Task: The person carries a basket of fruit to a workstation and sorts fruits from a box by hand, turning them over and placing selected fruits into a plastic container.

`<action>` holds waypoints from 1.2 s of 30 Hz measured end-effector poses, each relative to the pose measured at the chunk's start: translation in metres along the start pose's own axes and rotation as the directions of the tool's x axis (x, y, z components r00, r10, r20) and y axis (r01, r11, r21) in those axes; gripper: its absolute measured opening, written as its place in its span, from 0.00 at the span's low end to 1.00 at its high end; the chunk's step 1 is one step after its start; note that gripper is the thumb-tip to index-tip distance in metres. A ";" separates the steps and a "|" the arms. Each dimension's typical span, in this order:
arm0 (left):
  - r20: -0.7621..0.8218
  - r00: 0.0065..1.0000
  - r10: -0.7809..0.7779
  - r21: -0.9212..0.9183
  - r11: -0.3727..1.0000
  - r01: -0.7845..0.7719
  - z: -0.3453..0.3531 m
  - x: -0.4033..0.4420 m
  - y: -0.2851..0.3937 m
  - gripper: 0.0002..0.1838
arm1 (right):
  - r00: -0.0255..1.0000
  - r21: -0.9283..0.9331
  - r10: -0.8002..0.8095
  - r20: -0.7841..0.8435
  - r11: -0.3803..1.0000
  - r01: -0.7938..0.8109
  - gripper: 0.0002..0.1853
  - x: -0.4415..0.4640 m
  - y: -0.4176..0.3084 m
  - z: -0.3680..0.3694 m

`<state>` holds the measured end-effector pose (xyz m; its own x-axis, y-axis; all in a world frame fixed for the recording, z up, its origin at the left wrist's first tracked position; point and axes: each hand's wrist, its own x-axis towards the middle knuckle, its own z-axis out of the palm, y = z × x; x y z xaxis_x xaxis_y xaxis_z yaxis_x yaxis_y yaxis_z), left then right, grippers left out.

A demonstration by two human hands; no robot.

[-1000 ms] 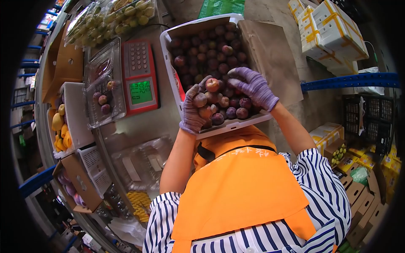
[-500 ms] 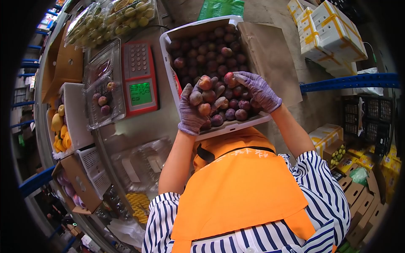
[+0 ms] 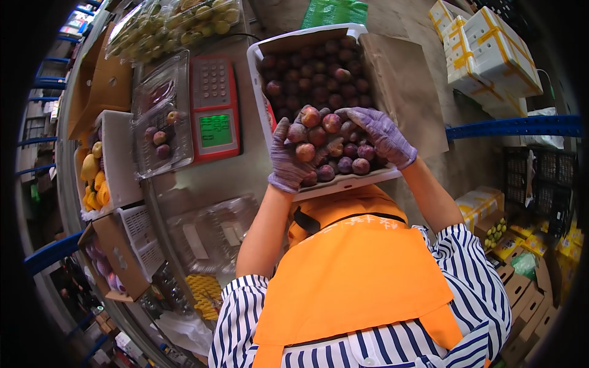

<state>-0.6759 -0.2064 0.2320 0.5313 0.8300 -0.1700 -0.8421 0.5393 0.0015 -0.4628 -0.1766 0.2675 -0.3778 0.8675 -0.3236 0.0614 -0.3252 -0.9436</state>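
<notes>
My left hand, in a purple knit glove, cups several red-purple plums above the near end of a white crate. Its fingers curl round the fruit. From the other side my right hand, gloved alike, bends over the same cluster, with its fingertips by a plum at the top of the pile. Whether the right fingers grip that plum or only touch it is hard to see. Many more plums fill the crate behind and below both hands.
Left of the crate lies a red scale with a lit green display. A clear clamshell holding a few plums sits beside it. Empty clear trays lie nearer me. A brown cardboard flap stands open at the crate's right.
My right hand has come closer to my left, and the plum at its fingertips now sits with the cluster in my left hand. The whole view has shifted slightly right.
</notes>
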 end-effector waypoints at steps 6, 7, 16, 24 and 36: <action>0.019 0.988 0.151 -0.104 0.984 -0.148 0.011 -0.014 0.023 0.36 | 0.995 -0.058 -0.047 -0.083 0.997 0.042 0.17 -0.003 -0.003 0.002; 0.042 0.982 0.183 -0.153 0.973 -0.174 0.019 -0.019 0.032 0.36 | 0.990 -0.100 -0.070 -0.125 0.993 0.058 0.16 -0.003 0.003 -0.002; 0.116 0.750 0.651 0.387 0.666 -0.638 0.045 -0.153 0.233 0.33 | 0.987 0.065 0.007 -0.163 0.998 0.003 0.13 -0.011 0.016 -0.022; 0.318 0.408 0.856 0.838 -0.455 0.301 -0.007 -0.185 0.307 0.21 | 0.977 -0.367 -0.211 0.031 0.907 0.208 0.13 0.016 0.036 0.022; 0.668 0.627 0.401 0.495 -0.868 0.027 0.061 -0.086 0.145 0.15 | 0.955 -0.850 -0.155 0.253 0.436 0.296 0.19 0.059 0.043 0.095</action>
<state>-0.8378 -0.1910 0.3068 0.0577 0.8315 0.5525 0.7916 -0.3754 0.4822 -0.5699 -0.1749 0.2148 -0.6040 0.7836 -0.1451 0.7001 0.4348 -0.5664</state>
